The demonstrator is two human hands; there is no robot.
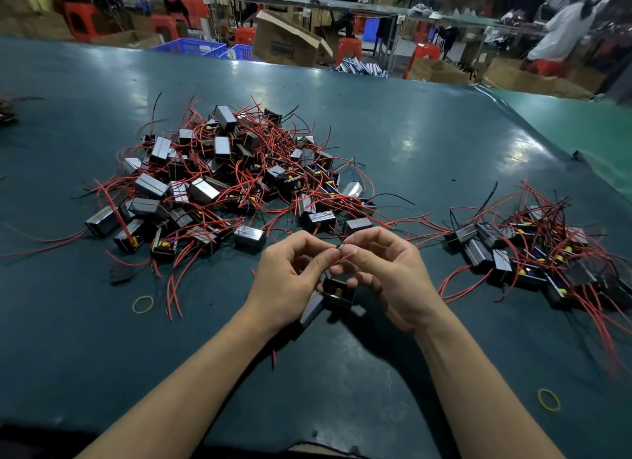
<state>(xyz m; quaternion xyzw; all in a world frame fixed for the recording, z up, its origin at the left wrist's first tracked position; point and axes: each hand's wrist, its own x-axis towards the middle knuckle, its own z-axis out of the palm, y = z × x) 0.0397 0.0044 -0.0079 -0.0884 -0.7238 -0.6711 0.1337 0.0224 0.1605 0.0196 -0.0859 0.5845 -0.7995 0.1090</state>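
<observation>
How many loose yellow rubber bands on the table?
2. One band left of the left hand; the other band right of the right hand, nearer me. Piles may hide more.

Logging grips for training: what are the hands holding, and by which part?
The left hand and right hand both pinch the thin red wire of a small black box-shaped component with their fingertips.

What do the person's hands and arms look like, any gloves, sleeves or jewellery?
The left hand and right hand are bare: no gloves, rings or watch. Both forearms are uncovered, with no sleeve in view. The nails are short and unpainted.
</observation>
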